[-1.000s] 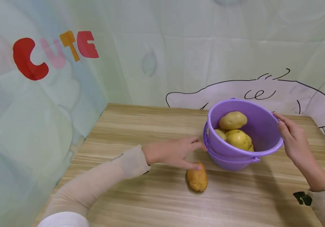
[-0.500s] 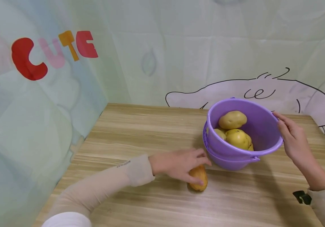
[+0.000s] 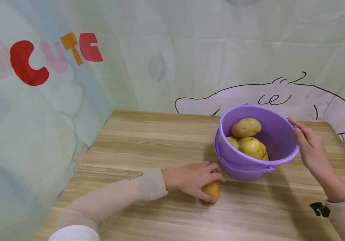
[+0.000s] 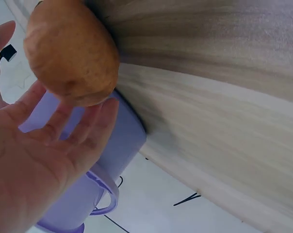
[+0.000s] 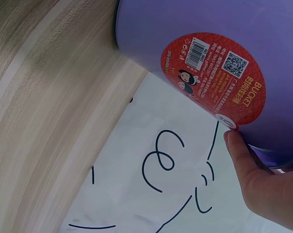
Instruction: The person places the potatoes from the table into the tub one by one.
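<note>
In the head view, my left hand (image 3: 193, 179) reaches over an orange, wrinkled oval fruit or root (image 3: 212, 190) on the table, its exact kind unclear. Thumb and fingers lie on either side of it; the left wrist view has the fingertips against one end of the orange piece (image 4: 71, 53). My right hand (image 3: 312, 149) grips the rim of a purple bucket (image 3: 248, 169) at its right side. That bucket tilts toward me and contains a potato (image 3: 246, 127) and several yellowish, round pieces (image 3: 251, 147), partly hidden by the wall.
A wood-grain table (image 3: 148, 140) lies under everything. Behind it hangs a pale printed cloth (image 3: 148, 50) with a line-drawn figure. The bucket's purple handle (image 4: 107, 194) hangs on its left side. A red label (image 5: 213, 80) is stuck on the bucket's outer wall.
My left hand has moved nearer to me and down over the orange piece, bringing thumb and fingers around it. My right hand and the bucket stay nearly in place.
</note>
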Demonstrator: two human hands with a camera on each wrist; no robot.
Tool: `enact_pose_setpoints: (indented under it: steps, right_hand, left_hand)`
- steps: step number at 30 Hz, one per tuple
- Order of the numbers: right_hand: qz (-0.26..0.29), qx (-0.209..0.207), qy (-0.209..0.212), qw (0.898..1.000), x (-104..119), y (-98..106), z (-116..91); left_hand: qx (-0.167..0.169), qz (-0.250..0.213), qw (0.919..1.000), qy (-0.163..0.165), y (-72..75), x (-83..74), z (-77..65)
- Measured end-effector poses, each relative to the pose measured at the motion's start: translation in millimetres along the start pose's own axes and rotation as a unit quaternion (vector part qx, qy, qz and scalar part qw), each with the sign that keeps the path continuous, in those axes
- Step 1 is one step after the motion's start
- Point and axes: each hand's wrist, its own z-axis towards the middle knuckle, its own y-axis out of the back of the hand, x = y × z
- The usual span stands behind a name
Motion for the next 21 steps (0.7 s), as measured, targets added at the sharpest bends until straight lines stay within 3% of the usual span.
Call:
enact_pose_setpoints:
  steps: [21]
  right_hand:
    - [0.003, -0.003, 0.005, 1.000, 0, -1, 0]
  left_hand:
    - [0.004, -0.038, 0.9992, 0.011, -12.3, 2.5, -1.0]
